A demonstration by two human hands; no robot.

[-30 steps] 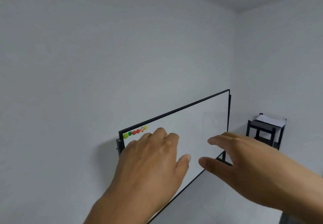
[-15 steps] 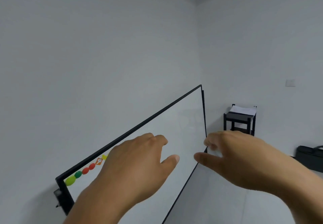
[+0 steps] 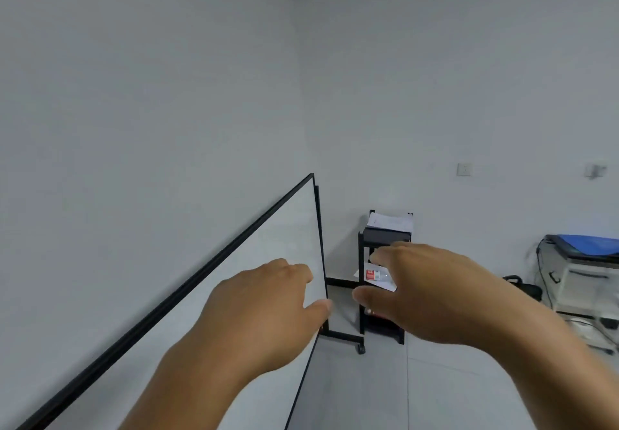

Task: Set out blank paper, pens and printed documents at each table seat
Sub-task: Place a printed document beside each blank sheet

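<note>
Both my hands are out in front, empty. Left hand [image 3: 264, 309] floats at 7 o'clock of frame centre, fingers loosely spread, thumb out, in front of the whiteboard [image 3: 234, 289]; can't tell if it touches the board. Right hand [image 3: 425, 292] at 5 o'clock, fingers relaxed and slightly bent, nothing gripped. It overlaps the black shelf rack [image 3: 382, 238] in the picture but looks well short of it.

Task things: a stack of white paper [image 3: 390, 222] lies on the rack's top shelf, at 12 o'clock from my right hand, against the far wall. Printed or blank, can't tell, too small. A small packet with a red label [image 3: 375, 276] sits on a lower shelf, partly behind my fingers. No pens seen. No counter or seats in view.

Step in hand, my guess: heading to the rack to fetch paper. Nothing set out yet as far as I see.

To do it well: close in first, steer round the whiteboard's wheeled foot [image 3: 348, 337] at 6 o'clock of the rack. Slide the right fingers under the stack edge, thumb on top, left palm supporting below so sheets don't fan or slip. Lift level, keep the stack squared. Check the lower shelves for pens before turning away.

Cart with blue cover [image 3: 582, 245] at 3 o'clock, not needed.
</note>
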